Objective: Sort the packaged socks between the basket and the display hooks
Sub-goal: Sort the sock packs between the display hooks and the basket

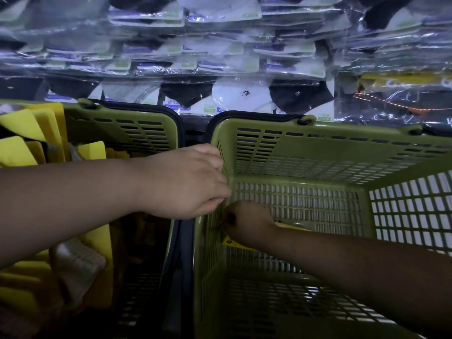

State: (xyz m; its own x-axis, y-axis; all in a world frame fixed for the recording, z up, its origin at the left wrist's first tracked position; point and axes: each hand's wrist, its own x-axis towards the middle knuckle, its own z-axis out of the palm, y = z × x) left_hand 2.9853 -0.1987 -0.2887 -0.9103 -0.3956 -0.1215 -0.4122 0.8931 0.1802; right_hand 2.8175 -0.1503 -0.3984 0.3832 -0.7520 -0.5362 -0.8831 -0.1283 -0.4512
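Two green plastic baskets stand side by side below a wall of hanging sock packs point(234, 94). The right basket point(318, 148) holds one flat pack with a yellow card point(234, 242) on its floor by the left wall. My right hand point(247, 222) is down inside that basket, fingers curled onto the yellow pack; the fingertips are hidden in shadow. My left hand point(188, 182) grips the rim of the right basket's left wall, fingers curled over it. The left basket point(137, 128) is filled with several yellow-carded sock packs point(22, 133).
Clear-wrapped black, white and grey socks hang in dense rows across the top. More clear bags with orange trim point(396, 99) hang at the upper right. Dark basket handles point(183, 253) lie in the narrow gap between the two baskets.
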